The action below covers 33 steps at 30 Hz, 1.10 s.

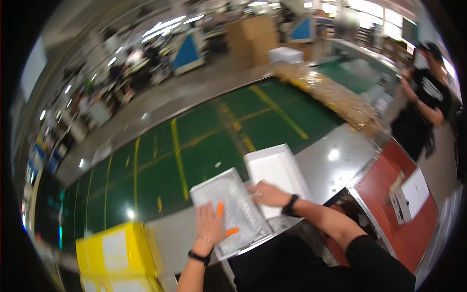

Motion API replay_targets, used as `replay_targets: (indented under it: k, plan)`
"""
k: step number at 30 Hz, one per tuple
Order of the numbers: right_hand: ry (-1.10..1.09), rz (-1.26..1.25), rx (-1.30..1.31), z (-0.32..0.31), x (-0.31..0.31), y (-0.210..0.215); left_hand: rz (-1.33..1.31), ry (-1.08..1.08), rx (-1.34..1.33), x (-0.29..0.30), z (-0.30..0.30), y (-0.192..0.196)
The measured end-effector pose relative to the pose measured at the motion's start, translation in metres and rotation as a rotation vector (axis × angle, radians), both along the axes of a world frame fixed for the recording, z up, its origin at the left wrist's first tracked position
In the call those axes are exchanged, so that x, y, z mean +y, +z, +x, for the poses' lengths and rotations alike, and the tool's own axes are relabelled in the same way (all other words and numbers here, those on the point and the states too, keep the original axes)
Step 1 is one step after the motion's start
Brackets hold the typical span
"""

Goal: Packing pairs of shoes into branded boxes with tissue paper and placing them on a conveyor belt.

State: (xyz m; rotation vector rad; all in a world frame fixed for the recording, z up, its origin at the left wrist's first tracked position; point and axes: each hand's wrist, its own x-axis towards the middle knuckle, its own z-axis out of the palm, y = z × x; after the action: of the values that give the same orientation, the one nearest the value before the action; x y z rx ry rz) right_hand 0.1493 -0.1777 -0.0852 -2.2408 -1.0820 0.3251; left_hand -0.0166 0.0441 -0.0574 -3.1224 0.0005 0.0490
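A shallow white box (268, 232) lies at the near edge of the workbench, with a grey, crinkled, see-through wrapped sheet (238, 204) filling it. My left hand (210, 225) rests on this wrapping with its fingers spread; orange covers sit on the thumb and one finger. At the box's right long side is my right hand (270, 193), its fingers curled together; what they pinch, if anything, is hidden. Beyond and under the right hand stands a second white box part (272, 165), open side up, with a bare white inside. I cannot tell whether it is a lid or a base.
A green conveyor belt (204, 141) with yellow tape lines runs across in front. Yellow-wrapped cartons (116, 250) stand at left. Film-wrapped brown cardboard (331, 95) lies at the far right. A white box (411, 197) sits on a red-brown table (384, 190); a person (423, 102) stands behind.
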Motion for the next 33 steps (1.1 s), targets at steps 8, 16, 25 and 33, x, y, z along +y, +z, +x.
replay_targets:
  k: [8, 16, 25, 33]
  plan:
    - [-0.079, 0.046, 0.113, 0.012, -0.019, 0.018, -0.377, 0.055, -0.185, 0.019, -0.02, 0.05]
    - [0.433, 1.045, 0.871, -0.047, -0.031, 0.188, -1.689, 0.053, -0.353, -0.004, -0.031, 0.11]
    - [0.49, 0.797, 1.029, -0.112, 0.039, 0.12, -1.97, 0.516, -0.403, 0.068, -0.117, 0.042]
    - [0.253, 0.253, 0.821, -0.081, 0.003, 0.093, -1.671, 0.708, -0.258, 0.034, -0.097, 0.0]
